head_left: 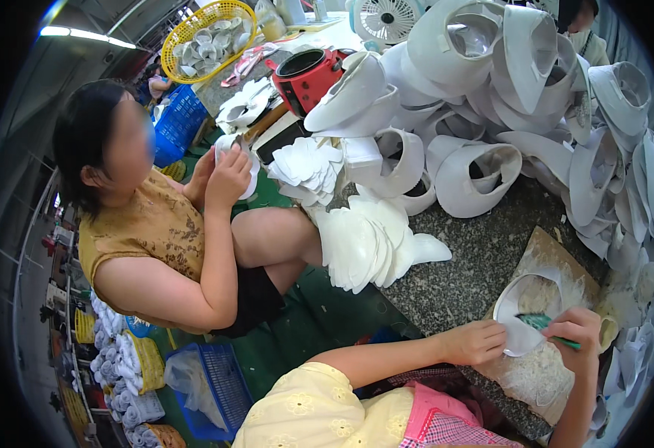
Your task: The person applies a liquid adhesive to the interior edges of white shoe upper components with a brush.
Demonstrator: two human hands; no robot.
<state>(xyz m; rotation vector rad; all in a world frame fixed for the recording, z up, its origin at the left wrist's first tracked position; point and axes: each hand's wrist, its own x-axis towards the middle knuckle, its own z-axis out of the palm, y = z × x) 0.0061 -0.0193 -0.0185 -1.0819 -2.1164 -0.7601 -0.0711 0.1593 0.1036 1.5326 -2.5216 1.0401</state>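
Note:
My left hand (484, 342) has its fingers closed on the edge of a curved white piece (519, 340) with a large opening, shaped like a shoe upper. The piece rests on a worn, whitish-stained board (543, 381) at the right of the stone tabletop. In my right hand (577, 336) is a small green-handled brush (540, 321). Its bristles are at the inner edge of the white piece. Several more shoe-upper-like pieces (476, 179) are heaped just beyond my hands.
A fanned stack of flat white pieces (364, 243) lies left of the board on the speckled tabletop (454, 276). Across from me a co-worker (170, 254) handles a white piece. Farther back stand a red pot (308, 78), a yellow basket (207, 45) and a fan (387, 19).

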